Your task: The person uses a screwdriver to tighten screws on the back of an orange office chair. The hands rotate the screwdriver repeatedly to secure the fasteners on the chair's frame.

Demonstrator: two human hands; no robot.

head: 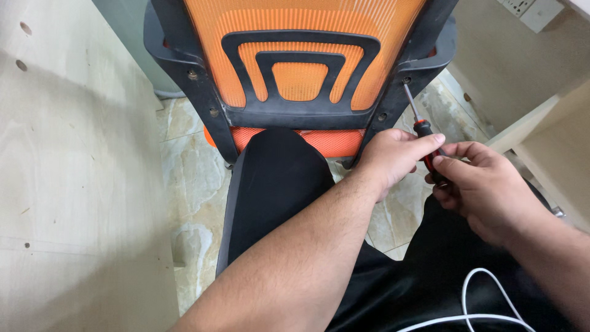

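A red-and-black screwdriver (423, 126) is gripped by both hands: the left hand (393, 157) is closed near the shaft, the right hand (476, 187) around the handle's end. Its tip is set at a screw hole (407, 80) in the black frame (424, 58) of the orange mesh chair back (295, 37). The shaft is best kept in line with the hole, pressed firmly, and turned slowly.

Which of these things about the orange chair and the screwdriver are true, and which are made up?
1. Both hands hold the screwdriver. True: left hand, right hand.
2. The chair back is blue mesh. False: it is orange mesh in a black frame.
3. The screwdriver tip meets a hole in the black frame. True.
4. The floor is carpet. False: it is marbled tile.
5. A white cable lies at lower right. True.
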